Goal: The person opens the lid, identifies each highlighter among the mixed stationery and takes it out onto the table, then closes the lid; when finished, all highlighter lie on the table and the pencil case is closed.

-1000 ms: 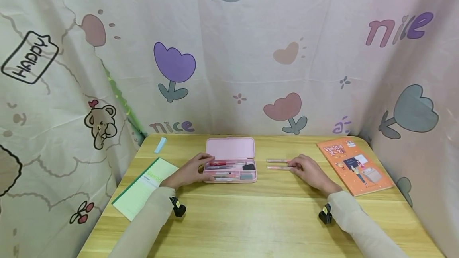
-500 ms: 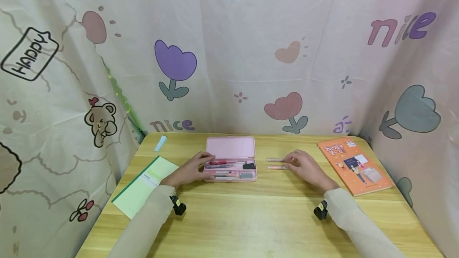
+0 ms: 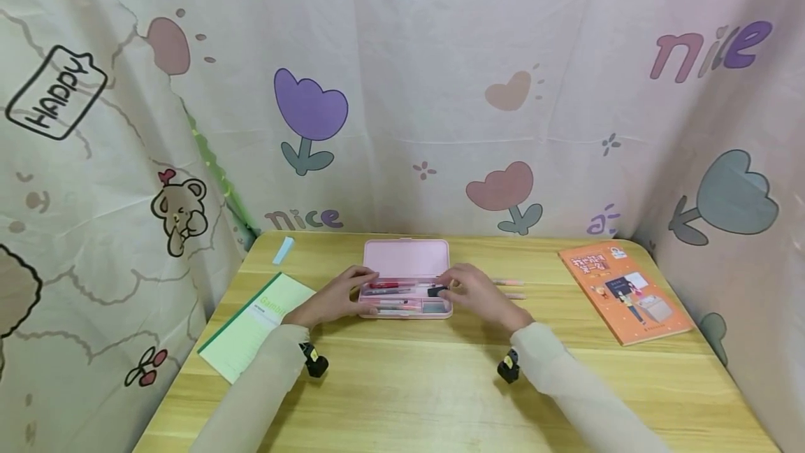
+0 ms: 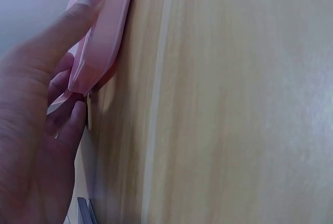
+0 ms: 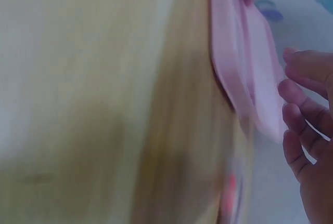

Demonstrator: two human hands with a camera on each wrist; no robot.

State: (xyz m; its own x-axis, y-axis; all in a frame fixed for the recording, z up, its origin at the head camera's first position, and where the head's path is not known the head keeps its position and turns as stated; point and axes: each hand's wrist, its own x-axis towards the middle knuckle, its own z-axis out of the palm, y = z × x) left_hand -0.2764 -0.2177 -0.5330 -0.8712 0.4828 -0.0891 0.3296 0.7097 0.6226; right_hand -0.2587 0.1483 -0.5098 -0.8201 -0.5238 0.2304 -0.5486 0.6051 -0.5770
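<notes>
A pink pencil case point(image 3: 405, 259) lies with its lid raised at the back of the table. Inside are a red pen point(image 3: 381, 284), more pens, a black block point(image 3: 435, 291) and a grey block point(image 3: 434, 307). My left hand point(image 3: 336, 297) holds the case's left end; in the left wrist view its thumb point(image 4: 86, 8) lies along the front wall, other fingers around the end. Over the case's right end hovers my right hand point(image 3: 481, 299). Its fingers point(image 5: 299, 120) are loosely bent with nothing between them in the right wrist view, where the case is blurred.
Two slim pens, the far one point(image 3: 508, 282) and the near one point(image 3: 516, 296), lie right of the case, partly behind the right hand. An orange book point(image 3: 622, 292) is at the right, a green notebook point(image 3: 258, 327) at the left, and a light-blue strip point(image 3: 284, 250) behind it.
My right hand has left the two pens and moved left to the pencil case's right end. The pens stay on the table. My left hand keeps its hold on the case.
</notes>
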